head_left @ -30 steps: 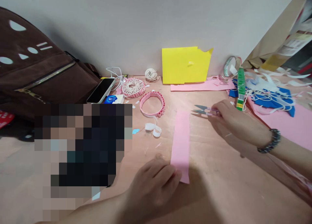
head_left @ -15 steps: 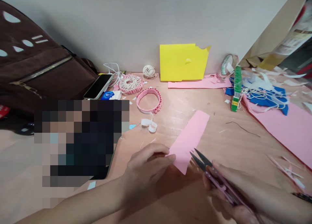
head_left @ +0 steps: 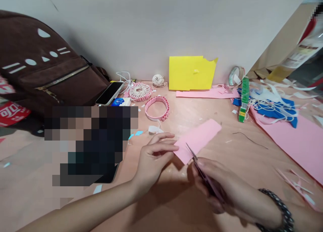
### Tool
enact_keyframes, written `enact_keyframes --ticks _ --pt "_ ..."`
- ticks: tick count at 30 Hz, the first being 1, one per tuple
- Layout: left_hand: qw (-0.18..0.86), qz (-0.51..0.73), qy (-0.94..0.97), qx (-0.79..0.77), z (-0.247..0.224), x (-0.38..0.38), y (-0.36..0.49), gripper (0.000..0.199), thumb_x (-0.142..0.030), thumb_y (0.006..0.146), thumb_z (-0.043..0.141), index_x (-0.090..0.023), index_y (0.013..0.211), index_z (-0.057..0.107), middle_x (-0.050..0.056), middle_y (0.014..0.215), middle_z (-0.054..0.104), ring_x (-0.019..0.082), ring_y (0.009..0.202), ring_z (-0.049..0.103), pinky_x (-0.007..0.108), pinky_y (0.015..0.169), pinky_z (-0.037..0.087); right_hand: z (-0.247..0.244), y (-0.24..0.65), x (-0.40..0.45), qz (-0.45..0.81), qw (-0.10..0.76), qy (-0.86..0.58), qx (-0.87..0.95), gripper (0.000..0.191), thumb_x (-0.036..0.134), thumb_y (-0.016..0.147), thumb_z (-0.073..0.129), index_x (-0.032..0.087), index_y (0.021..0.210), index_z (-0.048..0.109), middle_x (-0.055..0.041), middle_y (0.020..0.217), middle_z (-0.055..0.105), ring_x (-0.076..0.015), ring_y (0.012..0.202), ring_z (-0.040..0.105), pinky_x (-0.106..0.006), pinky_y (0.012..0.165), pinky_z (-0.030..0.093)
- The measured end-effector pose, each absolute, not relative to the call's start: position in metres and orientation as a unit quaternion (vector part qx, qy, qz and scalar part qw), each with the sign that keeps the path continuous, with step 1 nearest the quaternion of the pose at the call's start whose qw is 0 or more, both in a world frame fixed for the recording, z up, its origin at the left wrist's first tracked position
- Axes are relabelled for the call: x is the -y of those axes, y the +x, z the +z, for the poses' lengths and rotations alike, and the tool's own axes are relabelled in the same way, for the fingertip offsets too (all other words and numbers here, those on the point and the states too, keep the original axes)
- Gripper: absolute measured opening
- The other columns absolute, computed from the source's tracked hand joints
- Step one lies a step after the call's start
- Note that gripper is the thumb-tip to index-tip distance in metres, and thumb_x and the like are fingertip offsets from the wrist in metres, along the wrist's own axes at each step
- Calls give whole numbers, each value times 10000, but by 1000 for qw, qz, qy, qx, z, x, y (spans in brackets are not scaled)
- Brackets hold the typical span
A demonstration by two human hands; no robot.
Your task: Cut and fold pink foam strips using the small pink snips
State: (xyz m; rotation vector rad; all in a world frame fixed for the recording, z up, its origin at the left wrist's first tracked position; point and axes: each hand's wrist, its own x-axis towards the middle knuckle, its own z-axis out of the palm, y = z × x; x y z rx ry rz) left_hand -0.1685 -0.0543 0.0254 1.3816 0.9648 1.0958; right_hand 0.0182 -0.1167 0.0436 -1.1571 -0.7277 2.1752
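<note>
My left hand (head_left: 153,161) pinches one end of a pink paper strip (head_left: 199,139), holding it just above the wooden table (head_left: 202,112). The strip lies tilted, its far end pointing up and right. My right hand (head_left: 214,185) grips a pair of small pink-handled thread snips (head_left: 199,168), and their narrow blades meet the strip's lower edge. Fingers hide most of the snips' handles. A beaded bracelet (head_left: 276,208) circles my right wrist.
A yellow card (head_left: 189,73) leans on the wall behind a pink paper piece (head_left: 207,93). A pink ring (head_left: 156,108), woven ring (head_left: 140,91), phone (head_left: 109,93) and brown backpack (head_left: 50,70) stand left. Blue paper scraps (head_left: 275,109) lie on a pink sheet (head_left: 290,141) right. A pixelated patch hides the left foreground.
The strip has left the table and turned diagonally in my left hand. My right hand has brought the snips from the strip's right side to its lower edge.
</note>
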Motion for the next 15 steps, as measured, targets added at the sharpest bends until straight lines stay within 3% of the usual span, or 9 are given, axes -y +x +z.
enact_keyframes --ticks 5,7,10,15 --pt "634 455 479 -401 25 57 -165 126 -222 781 634 -213 821 753 65 1182 578 219 1096 570 287 819 519 30 5 103 777 361 -428 288 387 565 862 527 195 770 459 83 495 454 -31 342 303 -152 329 214" --pt "676 447 427 -401 25 56 -161 143 -289 786 650 -180 854 712 61 1020 613 187 908 625 266 710 526 24 3 99 768 362 -435 300 369 552 868 534 195 804 467 88 489 447 -34 344 304 -152 328 204" --pt "698 430 391 -417 21 54 -156 212 -270 740 726 -167 869 593 -13 708 587 106 621 586 217 595 486 16 3 98 766 354 -433 315 354 541 880 530 191 849 482 93 501 440 -30 345 301 -148 329 211" --pt "703 446 392 -390 13 49 -153 361 -187 672 773 -190 896 489 -36 748 587 81 620 562 170 541 464 8 8 100 769 354 -413 336 337 529 904 497 196 857 477 95 517 440 -18 334 256 -144 316 194"
